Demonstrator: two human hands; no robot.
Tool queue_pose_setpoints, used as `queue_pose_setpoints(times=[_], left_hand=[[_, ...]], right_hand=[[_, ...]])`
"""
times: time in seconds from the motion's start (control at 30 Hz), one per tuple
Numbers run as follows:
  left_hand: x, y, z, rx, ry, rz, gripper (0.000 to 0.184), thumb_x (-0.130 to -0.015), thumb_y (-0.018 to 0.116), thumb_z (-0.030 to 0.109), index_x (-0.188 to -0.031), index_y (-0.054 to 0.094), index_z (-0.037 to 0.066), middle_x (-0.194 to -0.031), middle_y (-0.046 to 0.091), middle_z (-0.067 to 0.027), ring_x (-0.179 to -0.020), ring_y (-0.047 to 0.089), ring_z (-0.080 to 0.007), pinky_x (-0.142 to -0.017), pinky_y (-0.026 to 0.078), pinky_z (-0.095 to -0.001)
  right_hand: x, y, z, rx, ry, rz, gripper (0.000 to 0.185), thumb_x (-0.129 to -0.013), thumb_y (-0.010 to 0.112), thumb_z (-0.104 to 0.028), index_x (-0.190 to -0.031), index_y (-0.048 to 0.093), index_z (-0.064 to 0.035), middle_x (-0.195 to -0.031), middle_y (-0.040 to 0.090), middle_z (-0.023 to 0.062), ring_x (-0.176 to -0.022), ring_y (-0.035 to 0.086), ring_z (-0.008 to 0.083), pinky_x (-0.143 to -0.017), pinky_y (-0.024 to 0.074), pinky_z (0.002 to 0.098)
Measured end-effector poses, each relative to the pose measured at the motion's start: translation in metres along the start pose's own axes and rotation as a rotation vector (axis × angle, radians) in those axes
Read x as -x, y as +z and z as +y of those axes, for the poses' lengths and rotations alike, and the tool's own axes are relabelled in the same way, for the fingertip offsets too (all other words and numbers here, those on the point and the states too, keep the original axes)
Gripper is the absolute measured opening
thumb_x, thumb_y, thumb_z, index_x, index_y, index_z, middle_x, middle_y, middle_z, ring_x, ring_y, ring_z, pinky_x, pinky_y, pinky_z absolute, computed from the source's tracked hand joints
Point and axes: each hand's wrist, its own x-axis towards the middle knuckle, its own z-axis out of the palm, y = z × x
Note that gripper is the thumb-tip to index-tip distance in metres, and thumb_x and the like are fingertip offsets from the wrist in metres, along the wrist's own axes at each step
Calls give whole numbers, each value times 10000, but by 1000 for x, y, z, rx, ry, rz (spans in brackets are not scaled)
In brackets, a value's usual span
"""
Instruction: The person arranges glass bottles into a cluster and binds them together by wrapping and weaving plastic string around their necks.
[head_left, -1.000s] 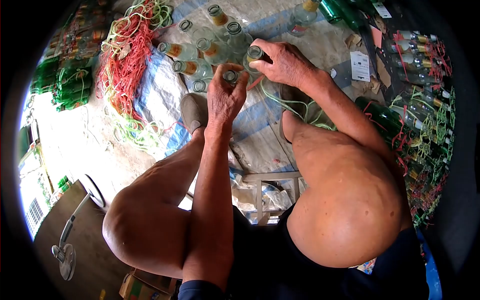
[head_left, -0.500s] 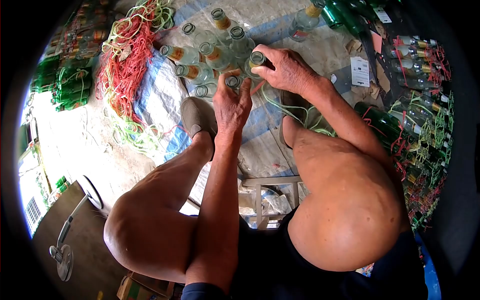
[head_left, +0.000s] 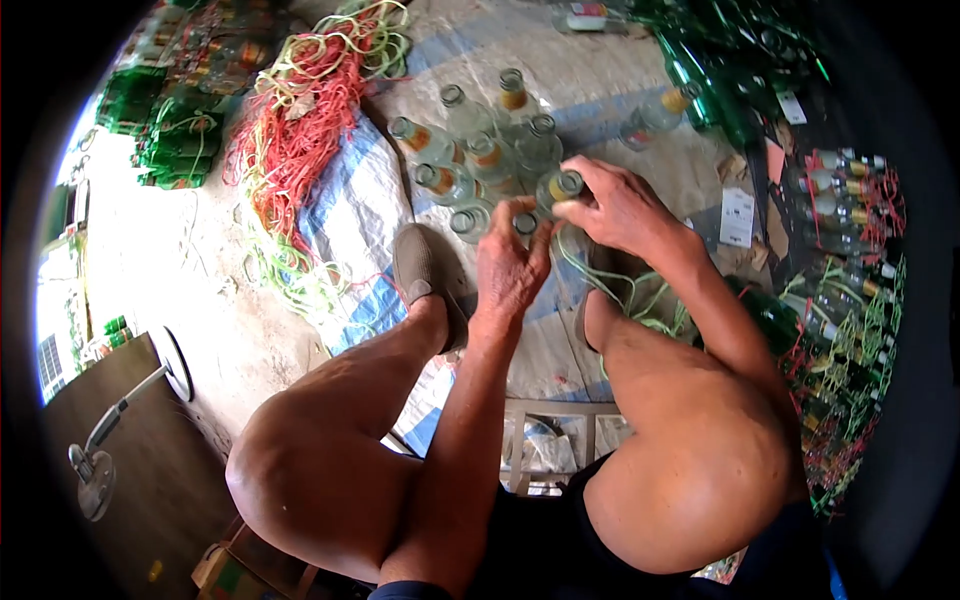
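Observation:
Several clear glass bottles stand upright in a tight cluster on the sheet, among them one with an orange neck label (head_left: pixel 485 152). My left hand (head_left: pixel 510 268) has its thumb and fingers around the neck of the nearest glass bottle (head_left: pixel 525 225). Just right of it, my right hand (head_left: pixel 622 207) grips a glass bottle with a yellowish neck band (head_left: pixel 565 186) from the side. Pale green twine (head_left: pixel 590 272) trails on the sheet below my right hand. My fingers hide parts of both held bottles.
A heap of red and green twine (head_left: pixel 310 130) lies to the left. One clear bottle (head_left: pixel 655 118) leans near green bottles (head_left: pixel 700 80) at back right. Tied bottle bundles (head_left: pixel 845 215) line the right side. My shoes flank a blue-striped sheet (head_left: pixel 560 320); a fan (head_left: pixel 130 420) stands lower left.
The view has shifted, so the bottles and both hands appear lower and farther right. Each hand stays at the same bottle, with little visible movement against the cluster.

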Motion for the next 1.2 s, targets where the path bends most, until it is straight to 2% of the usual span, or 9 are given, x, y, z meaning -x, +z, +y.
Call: queue_pose_setpoints(times=[0.2, 0.37, 0.47, 0.53, 0.6, 0.73, 0.77, 0.83, 1.2], left_hand=[[0, 1, 1, 36, 49, 83, 301, -936, 766, 146, -1160, 618, 10, -1086, 705, -232, -1000, 688, -464, -823, 548, -469], [0, 2, 0, 49, 77, 125, 288, -925, 730, 103, -1170, 614, 7, -1110, 691, -239, -1057, 671, -470, -877, 544, -473], [0, 1, -1, 60, 85, 142, 308, -923, 714, 124, -1196, 615, 21, -1124, 691, -249, -1033, 682, -472, -860, 552, -480], [0, -1, 0, 80, 82, 154, 301, -918, 709, 117, -1191, 620, 25, -1136, 691, -249, -1031, 683, -471, -857, 554, -476], [0, 0, -1, 87, 67, 164, 285, -922, 708, 117, -1179, 626, 27, -1130, 694, -245, -1025, 685, -471, -849, 557, -472], [-1, 0, 2, 134, 40, 185, 258, -933, 708, 125, -1162, 636, 30, -1115, 699, -239, -1015, 690, -471, -840, 561, -464], [0, 0, 0, 114, 25, 163, 307, -926, 774, 118, -1177, 633, 12, -1135, 725, -191, -1053, 719, -404, -885, 563, -411], [-1, -3, 2, 138, 18, 160, 296, -925, 773, 110, -1165, 630, 12, -1134, 725, -190, -1049, 719, -402, -886, 563, -410], [-1, -3, 0, 194, 3, 163, 282, -913, 785, 87, -1138, 635, 7, -1116, 729, -183, -1020, 730, -358, -881, 564, -387]], right_hand=[[-35, -46, -57, 96, 60, -54, 385, -876, 807, -269, -1136, 672, -20, -1023, 700, 167, -948, 696, 403, -789, 566, 453], [-83, -25, -83, 280, -338, 149, 356, -816, 795, -99, -1140, 650, -74, -987, 642, 126, -937, 666, 373, -796, 538, 463], [-120, -7, -83, 432, -391, 155, 429, -798, 814, -112, -1179, 618, -84, -1021, 616, 124, -982, 647, 358, -825, 511, 472], [-140, 2, -86, 548, -397, 110, 403, -787, 832, -169, -1112, 603, -104, -1027, 597, 102, -1010, 636, 326, -852, 479, 478], [-155, 13, -82, 631, -354, 8, 435, -803, 836, -205, -1170, 630, -96, -1062, 647, 113, -1021, 636, 346, -881, 487, 476], [-176, 32, -62, 597, -318, -33, 380, -796, 848, -239, -1065, 620, -97, -913, 698, 133, -944, 683, 376, -894, 486, 505], [-179, 35, -58, 581, -292, -63, 375, -797, 848, -243, -1053, 618, -93, -883, 704, 141, -925, 691, 390, -896, 486, 516], [-185, 35, -58, 522, -252, -125, 354, -802, 847, -246, -1019, 626, -74, -845, 716, 182, -881, 696, 442, -894, 490, 539], [-190, 33, -62, 512, -275, -151, 286, -814, 835, -234, -938, 643, -61, -817, 717, 191, -864, 687, 452, -856, 509, 517]])
